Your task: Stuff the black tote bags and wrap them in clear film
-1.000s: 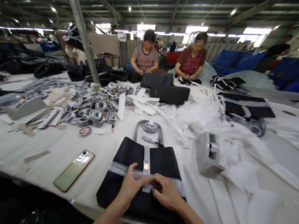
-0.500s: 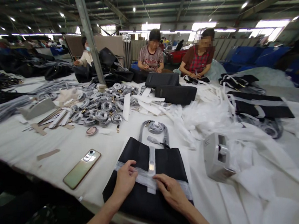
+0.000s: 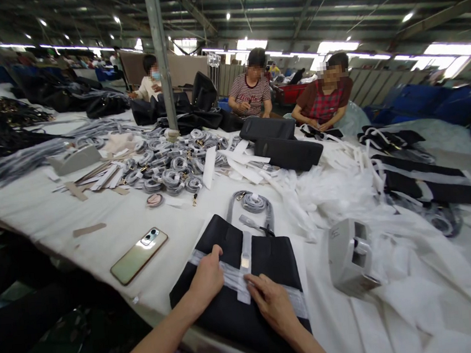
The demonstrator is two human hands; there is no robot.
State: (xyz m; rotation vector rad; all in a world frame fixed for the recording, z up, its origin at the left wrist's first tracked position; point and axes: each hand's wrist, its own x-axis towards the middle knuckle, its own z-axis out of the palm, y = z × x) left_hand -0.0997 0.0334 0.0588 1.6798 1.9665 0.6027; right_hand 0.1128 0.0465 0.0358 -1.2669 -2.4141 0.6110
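Observation:
A black bag (image 3: 232,315) lies flat at the table's front edge, its bottom toward me. A band wrapped in cloudy plastic (image 3: 295,299) crosses it, meeting a short upright wrapped tab (image 3: 245,247) with a shiny metal piece. My left hand (image 3: 207,279) is closed at the band's left part, thumb raised and the other fingers curled out of sight. Right of the tab, my right hand (image 3: 275,303) has its fingers bent, with thumb and index fingertips together at the band's edge. Beyond the bag's top edge rests a coiled grey wrapped strap (image 3: 253,201).
A phone (image 3: 140,255) lies left of the bag. To the right stands a white tape dispenser (image 3: 351,254) beside white paper strips (image 3: 383,323). Coiled wrapped straps (image 3: 173,179) are heaped farther back, near black bags (image 3: 289,152). Two co-workers (image 3: 250,89) sit across the table.
The view has shifted, so everything appears farther right. My left hand's fingers have curled in and its thumb now points up. The right hand stays at the band beside the tab.

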